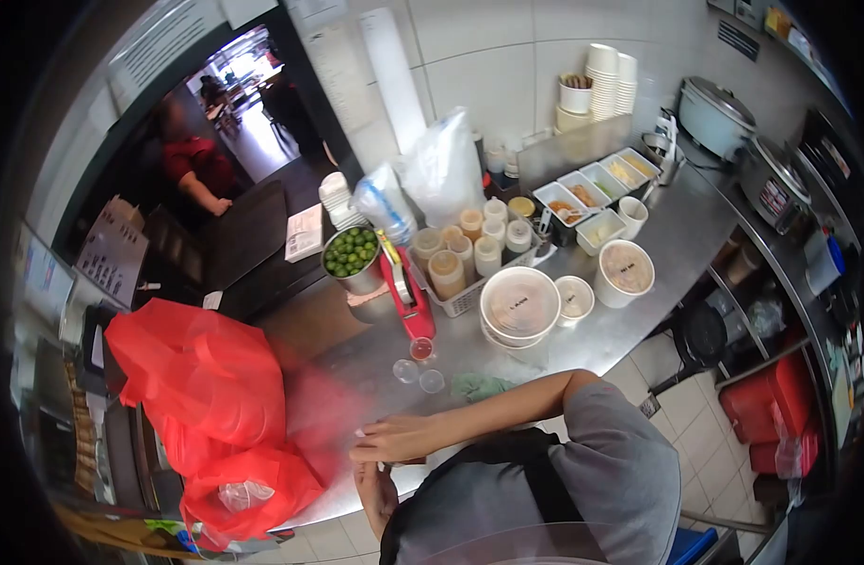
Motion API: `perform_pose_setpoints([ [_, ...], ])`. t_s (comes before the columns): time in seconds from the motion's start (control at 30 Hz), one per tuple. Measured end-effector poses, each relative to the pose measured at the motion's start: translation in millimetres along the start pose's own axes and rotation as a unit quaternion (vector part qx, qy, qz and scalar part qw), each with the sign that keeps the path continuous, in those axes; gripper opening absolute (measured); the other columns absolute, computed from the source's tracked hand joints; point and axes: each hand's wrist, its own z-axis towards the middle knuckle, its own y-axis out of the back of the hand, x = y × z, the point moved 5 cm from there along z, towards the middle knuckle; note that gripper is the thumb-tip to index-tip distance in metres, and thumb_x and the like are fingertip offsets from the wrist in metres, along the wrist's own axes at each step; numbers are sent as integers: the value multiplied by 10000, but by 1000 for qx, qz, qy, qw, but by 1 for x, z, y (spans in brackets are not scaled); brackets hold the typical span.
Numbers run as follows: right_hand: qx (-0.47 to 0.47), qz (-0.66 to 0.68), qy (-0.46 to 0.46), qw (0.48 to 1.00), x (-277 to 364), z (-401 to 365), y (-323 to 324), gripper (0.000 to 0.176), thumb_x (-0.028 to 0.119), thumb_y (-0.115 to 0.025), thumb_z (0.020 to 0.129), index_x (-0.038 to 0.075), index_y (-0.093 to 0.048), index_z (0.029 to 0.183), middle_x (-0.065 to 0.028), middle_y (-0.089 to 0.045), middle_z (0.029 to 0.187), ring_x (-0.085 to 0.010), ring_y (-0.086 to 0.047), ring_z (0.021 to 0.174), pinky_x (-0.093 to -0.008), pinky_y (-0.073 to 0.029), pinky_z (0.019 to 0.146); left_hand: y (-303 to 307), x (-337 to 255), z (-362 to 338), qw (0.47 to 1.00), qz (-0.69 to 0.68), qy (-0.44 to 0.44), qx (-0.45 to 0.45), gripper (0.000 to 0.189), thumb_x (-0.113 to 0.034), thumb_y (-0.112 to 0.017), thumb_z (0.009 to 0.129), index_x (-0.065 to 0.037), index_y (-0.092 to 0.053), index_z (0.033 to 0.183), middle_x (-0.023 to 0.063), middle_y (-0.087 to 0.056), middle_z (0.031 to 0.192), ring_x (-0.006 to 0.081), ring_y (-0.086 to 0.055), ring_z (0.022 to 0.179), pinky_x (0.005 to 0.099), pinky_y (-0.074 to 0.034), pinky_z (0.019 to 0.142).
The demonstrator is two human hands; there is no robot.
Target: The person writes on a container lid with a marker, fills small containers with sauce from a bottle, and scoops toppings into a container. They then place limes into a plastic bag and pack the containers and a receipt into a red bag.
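The grey sleeve is nearest, with the black apron beside it. Beyond them, the right hand lies over the left hand, fingers bent and close together at the near edge of the metal counter. A small pale bit shows at the right fingertips; whether either hand is clamped on anything, I can't tell.

Just left of the fingers sits the open-topped red bag, clear plastic showing in its mouth. The larger red bag bulges behind it, and a see-through red blur spreads just past the fingertips.

Ahead of the fingers are two clear lids, then the red tape dispenser; the green cloth lies ahead and to the right, short of the lidded tub.

For fine fingerwork like this, I'd let the lower hand steady while the upper one does the moving, wrists low and loose. Light pressure suits the thin bag film, which could tear or snag if tugged, and elbows tucked in would spare the loose lids.
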Motion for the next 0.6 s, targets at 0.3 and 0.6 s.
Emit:
perform_pose_setpoints([
  [0.3, 125, -95, 58, 986, 4, -8, -14, 341, 173, -588, 689, 62, -438, 974, -64, -543, 789, -227, -588, 716, -327, -469, 559, 26, 33, -3, 997, 1, 75, -17, 228, -168, -631, 830, -63, -583, 1026, 39, -605, 971, 152, -556, 908, 381, -341, 903],
  [0.6, 76, 17, 63, 995, 13, -4, 8, 312, 140, -628, 635, 79, -466, 894, -54, -540, 787, -200, -571, 697, -322, -322, 664, -4, -3, -20, 880, 379, -283, -46, 342, -34, -651, 788, -10, -493, 1091, 131, -332, 1287, 248, -333, 1201, 401, -259, 997],
])
